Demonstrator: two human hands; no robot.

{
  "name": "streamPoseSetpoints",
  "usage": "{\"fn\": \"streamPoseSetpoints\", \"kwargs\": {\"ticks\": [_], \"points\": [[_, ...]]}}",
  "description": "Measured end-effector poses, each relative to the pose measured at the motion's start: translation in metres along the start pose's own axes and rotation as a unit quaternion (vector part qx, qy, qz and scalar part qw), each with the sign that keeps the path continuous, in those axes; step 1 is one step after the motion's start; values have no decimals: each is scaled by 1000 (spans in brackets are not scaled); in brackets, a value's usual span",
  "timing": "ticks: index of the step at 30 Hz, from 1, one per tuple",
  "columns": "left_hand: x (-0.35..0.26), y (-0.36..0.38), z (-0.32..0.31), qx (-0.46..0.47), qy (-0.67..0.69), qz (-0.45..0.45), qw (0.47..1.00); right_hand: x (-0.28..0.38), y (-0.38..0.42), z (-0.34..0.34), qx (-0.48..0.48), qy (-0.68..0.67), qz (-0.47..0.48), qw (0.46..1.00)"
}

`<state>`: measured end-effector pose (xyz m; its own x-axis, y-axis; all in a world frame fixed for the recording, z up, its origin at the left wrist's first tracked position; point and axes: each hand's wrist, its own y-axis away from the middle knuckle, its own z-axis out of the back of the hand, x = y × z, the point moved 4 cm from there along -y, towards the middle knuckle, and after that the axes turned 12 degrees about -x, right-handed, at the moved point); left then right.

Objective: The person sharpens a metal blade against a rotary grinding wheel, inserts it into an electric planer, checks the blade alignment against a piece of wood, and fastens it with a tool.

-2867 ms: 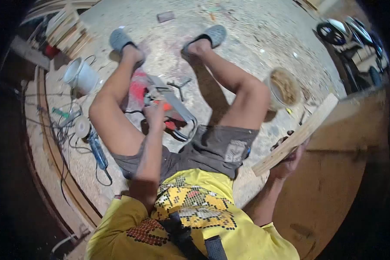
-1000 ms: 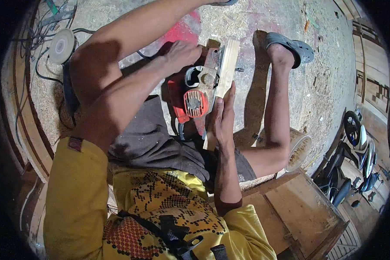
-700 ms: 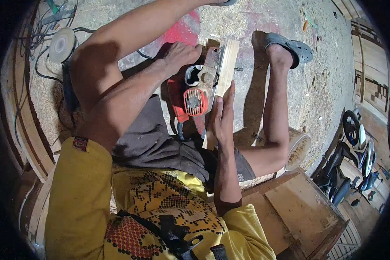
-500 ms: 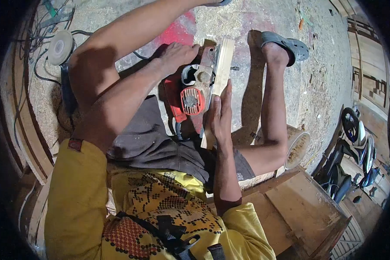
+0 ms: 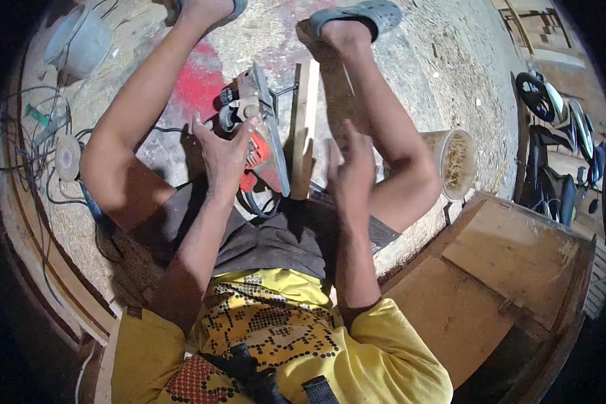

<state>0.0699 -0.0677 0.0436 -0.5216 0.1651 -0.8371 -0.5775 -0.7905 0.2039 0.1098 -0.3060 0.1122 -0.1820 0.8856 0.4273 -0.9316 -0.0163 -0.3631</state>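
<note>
A red and grey power planer (image 5: 257, 145) lies on the floor between my legs, its long flat metal base facing right. My left hand (image 5: 219, 151) is at the planer's left side, thumb and fingers spread, with nothing gripped between them. Just right of the planer a pale wooden strip (image 5: 305, 128) stretches away from my lap, untouched by either hand. To the right of the strip is my right hand (image 5: 352, 158), blurred by motion, its fingers apart and holding nothing.
A tub of shavings (image 5: 458, 165) stands beyond my right knee. Near it is a brown wooden cabinet (image 5: 478, 249). At the left lie tangled cables, a round disc tool (image 5: 68, 158) and a grey bucket (image 5: 81, 42). A motorcycle (image 5: 552, 135) is far right.
Both hands have let go: the left has come off the planer's front, the right off the wooden strip. The strip now lies apart from the planer's base. The view has shifted.
</note>
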Motion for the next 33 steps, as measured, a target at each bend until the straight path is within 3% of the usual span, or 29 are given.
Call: {"fn": "streamPoseSetpoints", "kwargs": {"ticks": [1, 2, 3, 4, 5, 7, 9, 11, 14, 16, 21, 23, 24, 25, 27, 28, 29, 31, 33], "points": [[-9, 3, -1, 5, -4, -28, 1000, 29, -17, 52, -52, -21, 36, 998], [-16, 7, -2, 10, -9, -56, 998, 37, -29, 91, -53, 0, -76, 996], [-15, 11, -4, 15, -10, -61, 998, -7, -24, 106, -160, -44, 70, 984], [-12, 12, -8, 25, 5, -53, 998, -29, -22, 130, -236, -72, 40, 968], [-9, 9, -13, 35, 24, -48, 998, -53, -14, 148, -236, -161, -150, 946], [-7, 4, -18, 23, 12, -113, 993, -90, -10, 161, -246, -136, -174, 944], [9, -7, -18, 39, -32, -156, 986, -136, 1, 144, -147, -75, -150, 975], [19, -15, -10, 76, 39, -129, 988, -214, 22, 98, 74, 134, -48, 987], [25, -15, 12, 54, 24, -188, 980, -235, 32, 60, 88, 119, 24, 989], [24, -11, 28, 124, 149, -123, 973, -244, 33, 43, 98, 103, 23, 990], [32, -6, 42, 111, 155, -36, 981, -247, 31, 14, 231, 99, 67, 966], [63, -21, 38, 140, 156, -128, 969, -263, 37, 9, 200, 107, 92, 970], [86, -32, 32, 131, 116, -167, 970, -256, 30, 16, 204, 33, 102, 973], [100, -39, 32, 122, 71, -205, 969, -243, 26, 21, 250, 52, 58, 965], [79, -16, 31, 84, 196, -54, 975, -250, 25, 17, 256, -40, 19, 966], [71, -15, 33, 73, 191, -57, 977, -250, 23, 21, 274, -30, 74, 958], [64, -14, 31, 113, 216, -41, 969, -211, 12, 34, 197, -110, 205, 952], [54, -12, 32, 149, 240, -24, 959, -234, 18, 31, 286, -70, -34, 955], [43, -9, 39, 100, 100, -77, 987, -247, 24, 33, 288, -57, -17, 956]]}}
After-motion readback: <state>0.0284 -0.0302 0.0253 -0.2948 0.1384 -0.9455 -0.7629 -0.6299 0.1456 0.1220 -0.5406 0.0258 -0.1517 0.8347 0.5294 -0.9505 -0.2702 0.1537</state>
